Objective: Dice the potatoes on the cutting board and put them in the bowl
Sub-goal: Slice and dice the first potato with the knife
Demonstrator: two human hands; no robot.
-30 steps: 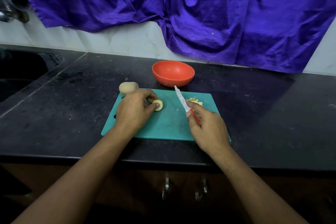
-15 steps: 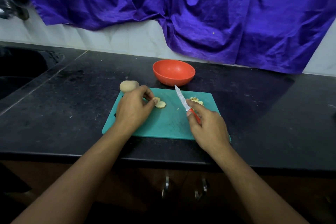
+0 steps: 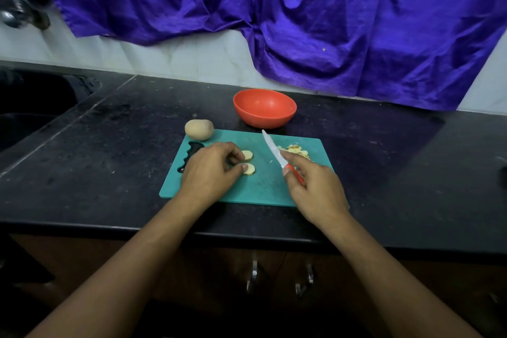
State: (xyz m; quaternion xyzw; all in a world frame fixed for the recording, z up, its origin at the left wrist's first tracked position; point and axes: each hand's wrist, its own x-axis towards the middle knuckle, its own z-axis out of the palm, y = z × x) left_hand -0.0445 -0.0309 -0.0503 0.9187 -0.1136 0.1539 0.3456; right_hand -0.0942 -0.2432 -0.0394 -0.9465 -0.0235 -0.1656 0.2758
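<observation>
item: dicing station, task partway done. left hand (image 3: 211, 170): fingers curled, thumb and forefinger tips pinching at two round slices (image 3: 250, 169) that lie flat, one just beyond the other, near the middle of the cutting board (image 3: 260, 189). right hand (image 3: 315, 189): clenched round the red handle of the knife (image 3: 273, 151), blade raised and angled far-left, clear of the slices. diced pile (image 3: 295, 150): far right part of the board, just behind the blade. whole potato (image 3: 199, 129): uncut, at the board's far left corner, partly on the counter (image 3: 109, 151). bowl (image 3: 264, 118): just beyond the board's far edge, no potato seen inside. hazards, as judged: the left fingertips sit on the slices, so a cut brought down close to them could nick them; thin flat slices may slide under a sideways push; the round potato may roll along the counter if bumped; a careless sweep of the knife hand could scatter the pile off the right edge. edges and room: the board's near edge lies close to the counter's front drop; sink (image 3: 33, 107) well to the left; bare board between slices and blade gives room to cut; dark counter stretches wide to the right; the way from pile to bowl is short, over the far edge.
</observation>
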